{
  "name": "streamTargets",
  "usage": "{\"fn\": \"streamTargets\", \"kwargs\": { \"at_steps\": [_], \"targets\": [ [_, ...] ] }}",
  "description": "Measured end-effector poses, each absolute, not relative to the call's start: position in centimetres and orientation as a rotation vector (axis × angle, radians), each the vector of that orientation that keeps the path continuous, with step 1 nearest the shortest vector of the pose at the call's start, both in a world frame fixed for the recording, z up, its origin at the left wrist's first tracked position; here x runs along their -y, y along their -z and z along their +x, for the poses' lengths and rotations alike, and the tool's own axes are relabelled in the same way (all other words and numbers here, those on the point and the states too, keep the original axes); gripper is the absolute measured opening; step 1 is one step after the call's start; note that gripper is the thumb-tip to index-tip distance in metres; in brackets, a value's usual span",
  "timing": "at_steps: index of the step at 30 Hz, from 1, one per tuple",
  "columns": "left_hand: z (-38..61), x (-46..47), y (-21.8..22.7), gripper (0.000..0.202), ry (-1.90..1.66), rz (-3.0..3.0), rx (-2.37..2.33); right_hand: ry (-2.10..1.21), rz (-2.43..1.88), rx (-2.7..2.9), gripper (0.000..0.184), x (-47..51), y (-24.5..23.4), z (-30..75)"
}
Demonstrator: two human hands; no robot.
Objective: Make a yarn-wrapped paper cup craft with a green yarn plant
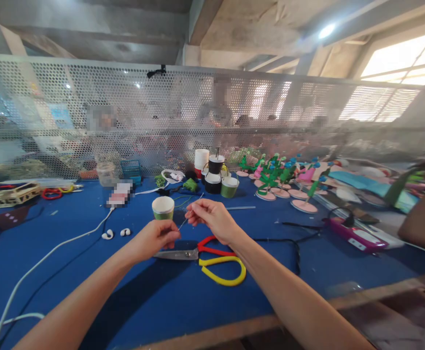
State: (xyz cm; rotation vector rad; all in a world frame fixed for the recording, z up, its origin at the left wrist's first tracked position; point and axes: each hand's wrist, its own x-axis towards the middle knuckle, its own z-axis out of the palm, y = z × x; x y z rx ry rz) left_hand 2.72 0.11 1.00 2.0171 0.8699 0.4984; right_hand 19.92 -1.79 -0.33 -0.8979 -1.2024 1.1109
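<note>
My left hand (158, 238) is closed, with thumb and fingers pinching one end of a thin pale wire (183, 224). The fingers of my right hand (212, 218) pinch the same wire a little higher up, and a short end sticks out above them. Just behind my left hand stands a small green and white paper cup (163, 206), upright. Beneath both hands lies a pair of scissors (222, 282) with one red and one yellow handle loop; my right wrist hides part of the red one.
Small black and green buckets (230, 187) and stacked white cups (202, 159) stand at the back. Several green plant figures on pink discs (305, 207) fill the back right. A purple power strip (358, 236) lies right; earbuds (107, 235) and a white cable (52, 250) lie left. A perforated screen (161, 116) closes the rear.
</note>
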Motion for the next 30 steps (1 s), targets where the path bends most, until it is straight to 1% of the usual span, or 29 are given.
{"fn": "streamTargets", "kwargs": {
  "at_steps": [15, 18, 20, 23, 25, 27, 30],
  "targets": [
    [2.4, -0.5, -0.8, 0.02, -0.384, 2.043, -0.888, -1.065, -0.877, 1.005, 0.024, 1.4, 0.1, 20.4],
    [1.8, -1.0, -1.2, 0.02, -0.304, 2.081, -0.877, -1.023, -0.866, 0.938, 0.023, 1.3, -0.4, 20.9],
    [1.2, -1.7, -1.7, 0.019, -0.342, 2.178, -0.964, -0.959, -0.841, 0.844, 0.023, 1.2, -0.7, 21.6],
    [0.7, -3.0, -2.2, 0.021, -0.72, 2.468, -1.288, -0.927, -0.817, 0.762, 0.021, 1.0, -1.0, 22.4],
    [1.0, -3.7, -2.0, 0.023, -0.836, 2.709, -1.379, -0.961, -0.835, 0.779, 0.022, 0.9, -1.0, 22.5],
    [1.6, -4.4, -1.3, 0.022, -0.764, 2.909, -1.387, -0.995, -0.856, 0.816, 0.023, 1.0, -1.0, 22.3],
    [2.4, -5.1, -0.5, 0.007, -0.647, 3.022, -1.42, -1.015, -0.872, 0.856, 0.026, 1.1, -0.9, 21.9]
  ]
}}
